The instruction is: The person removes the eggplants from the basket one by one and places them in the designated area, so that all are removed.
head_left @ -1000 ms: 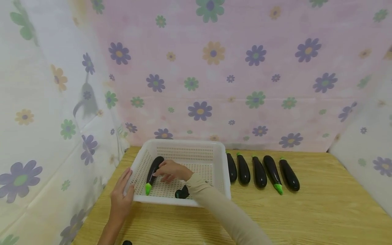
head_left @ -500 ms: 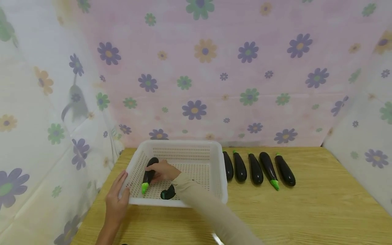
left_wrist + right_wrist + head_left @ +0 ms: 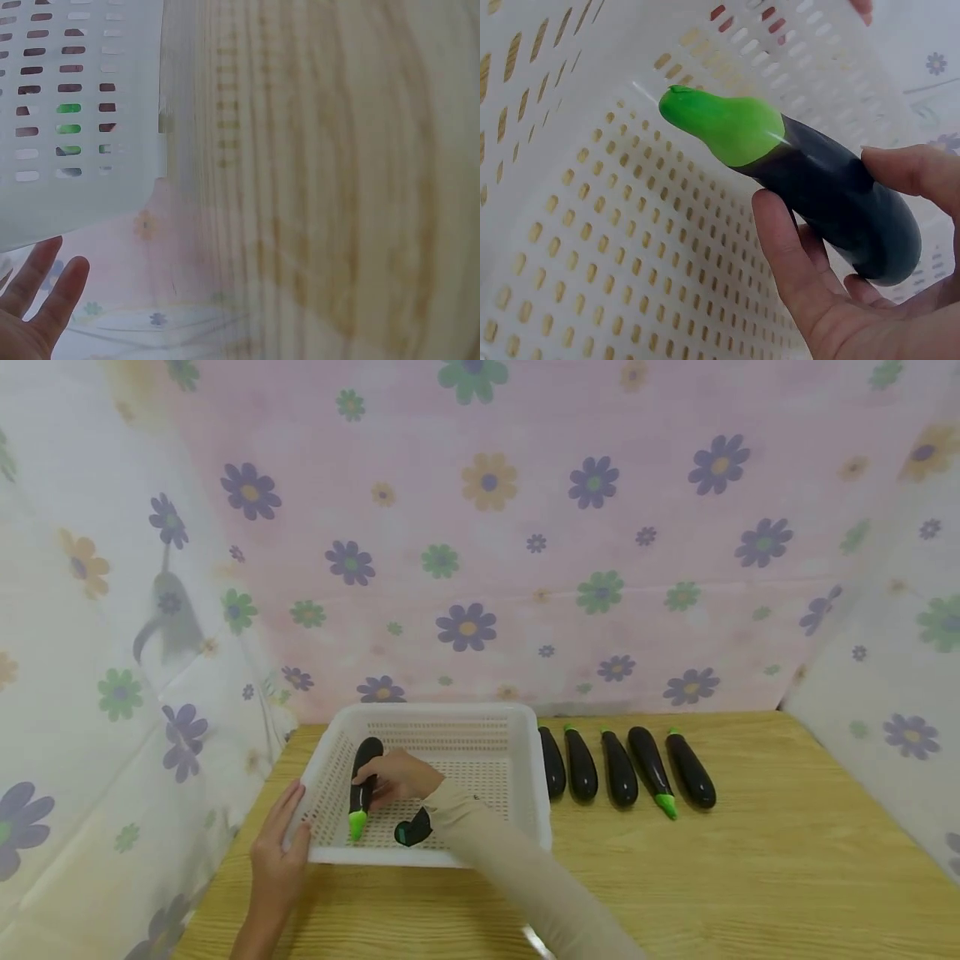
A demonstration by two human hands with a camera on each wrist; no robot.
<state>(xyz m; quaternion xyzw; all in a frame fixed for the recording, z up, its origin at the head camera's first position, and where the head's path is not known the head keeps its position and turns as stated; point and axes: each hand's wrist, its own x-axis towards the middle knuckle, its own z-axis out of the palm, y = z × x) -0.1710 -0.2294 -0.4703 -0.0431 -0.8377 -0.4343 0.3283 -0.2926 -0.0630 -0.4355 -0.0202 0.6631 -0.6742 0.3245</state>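
Note:
A white perforated basket (image 3: 525, 752) stands on the wooden table. Inside it, near its left wall, my right hand (image 3: 397, 778) grips a dark purple eggplant (image 3: 362, 781) with a green stem end pointing toward me. The right wrist view shows thumb and fingers curled round this eggplant (image 3: 832, 195) above the basket floor (image 3: 592, 247). My left hand (image 3: 279, 852) holds the basket's front left corner, fingers on the rim. In the left wrist view the fingers (image 3: 41, 289) lie straight beside the basket wall (image 3: 82, 112). A black wrist device (image 3: 412, 831) sits on my right sleeve.
Several more eggplants (image 3: 618, 768) lie in a row on the table right of the basket, one with its green end (image 3: 664, 804) toward me. Flowered cloth (image 3: 480, 527) walls in the back and both sides. The wooden tabletop (image 3: 750, 877) stretches out at front right.
The right hand with the eggplant has shifted slightly left and lower inside the basket. The left hand stays on the basket corner. The head view has drifted a little.

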